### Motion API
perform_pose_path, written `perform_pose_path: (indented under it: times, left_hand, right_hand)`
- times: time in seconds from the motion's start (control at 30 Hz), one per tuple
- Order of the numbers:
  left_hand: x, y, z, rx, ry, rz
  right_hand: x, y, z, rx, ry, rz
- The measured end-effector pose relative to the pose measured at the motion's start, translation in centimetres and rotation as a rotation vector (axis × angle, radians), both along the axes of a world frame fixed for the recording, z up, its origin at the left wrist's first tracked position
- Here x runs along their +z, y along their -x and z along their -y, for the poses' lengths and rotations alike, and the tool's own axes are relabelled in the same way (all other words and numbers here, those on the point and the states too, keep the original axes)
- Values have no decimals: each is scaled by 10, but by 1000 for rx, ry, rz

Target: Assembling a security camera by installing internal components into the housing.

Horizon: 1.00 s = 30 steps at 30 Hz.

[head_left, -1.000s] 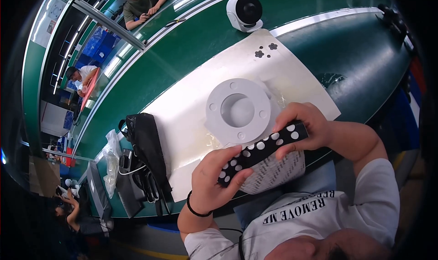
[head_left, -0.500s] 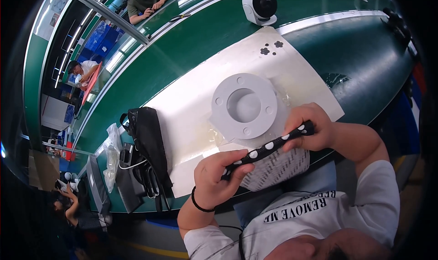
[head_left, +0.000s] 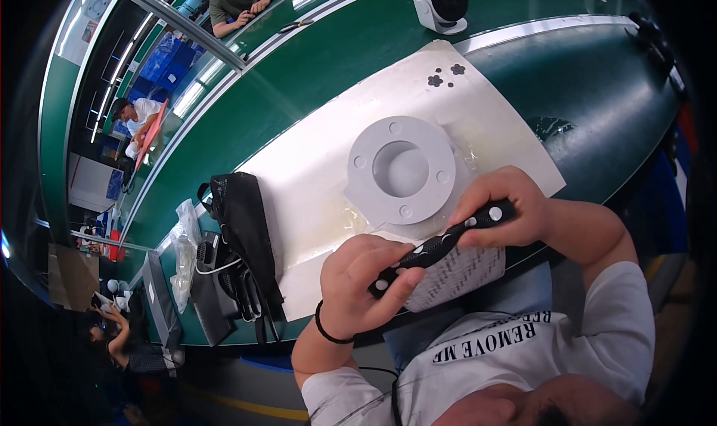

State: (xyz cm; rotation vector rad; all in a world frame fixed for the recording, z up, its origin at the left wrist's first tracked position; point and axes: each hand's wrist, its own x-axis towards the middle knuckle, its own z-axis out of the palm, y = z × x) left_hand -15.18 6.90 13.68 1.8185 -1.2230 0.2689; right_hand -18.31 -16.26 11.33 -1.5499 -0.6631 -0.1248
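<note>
Between my two hands stretches a black strip with white round dots [head_left: 441,248], held slanting across the near edge of the table. My left hand [head_left: 358,278] pinches its lower left end between thumb and fingers. At the upper right end, my right hand [head_left: 508,209] grips it with the thumb underneath. Just beyond the strip sits a white round piece [head_left: 358,183] with a wide central hole and small round marks on its flat ring. Below the strip, a white thing with rows of dark marks [head_left: 459,278] shows in part; I cannot tell its kind.
The white piece stands on a large pale sheet [head_left: 314,179] over the green table [head_left: 328,75]. At left lie a black bag [head_left: 243,224], clear plastic wrap [head_left: 184,250] and a grey flat box [head_left: 160,299]. A black-and-white camera-like device [head_left: 442,6] stands at the back. Other people sit beyond.
The black strip has turned, so its dots face differently and fewer show along its middle. Both hands stay on it, and its left end sits slightly lower.
</note>
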Motion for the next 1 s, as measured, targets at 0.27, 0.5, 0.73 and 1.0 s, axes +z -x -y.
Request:
perform_pose_path:
  times: [0.27,0.5,0.73,1.0]
  left_hand:
    - [-2,5,7,79,-97,304]
    - [0,5,6,119,-104,159]
    - [-2,2,8,97,-116,129]
    - [-1,-2,4,-29,1,-28]
  right_hand:
    - [-2,2,-3,-109,141,200]
    - [-4,-1,-4,-139,150,187]
    - [-6,-1,-4,-139,167,168]
    - [-9,-3,-10,-127,166,321]
